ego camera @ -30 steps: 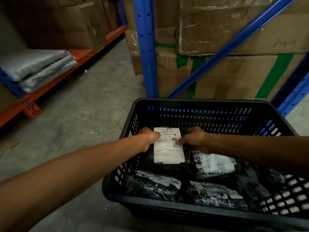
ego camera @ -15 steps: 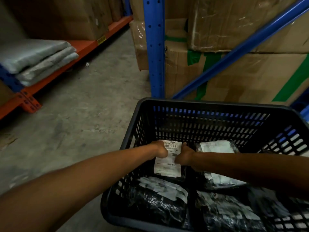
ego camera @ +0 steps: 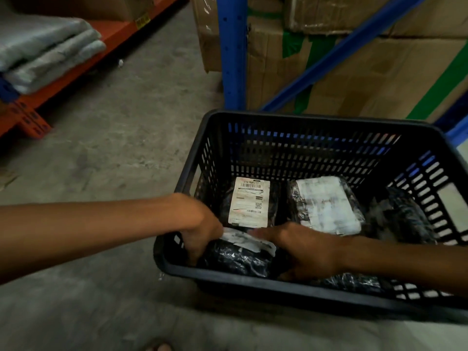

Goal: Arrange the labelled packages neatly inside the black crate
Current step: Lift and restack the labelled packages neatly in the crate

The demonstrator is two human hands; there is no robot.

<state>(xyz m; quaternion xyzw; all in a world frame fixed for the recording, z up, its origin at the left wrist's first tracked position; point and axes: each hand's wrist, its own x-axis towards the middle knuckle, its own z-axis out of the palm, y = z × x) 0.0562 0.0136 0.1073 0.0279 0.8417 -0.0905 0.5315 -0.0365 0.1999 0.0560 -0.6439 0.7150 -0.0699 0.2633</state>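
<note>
While the black crate (ego camera: 291,117) sits on the concrete floor (ego camera: 114,148) before a blue rack upright (ego camera: 234,51), both hands grip one black package (ego camera: 235,257) in its near left corner: the left hand (ego camera: 200,229) clasps its left end, and the right hand (ego camera: 304,249) closes over its right end. Behind it lies a package with a clear white label (ego camera: 249,202), another labelled package (ego camera: 326,206) beside that. Grey folded bags (ego camera: 43,51) rest on an orange shelf (ego camera: 111,34).
</note>
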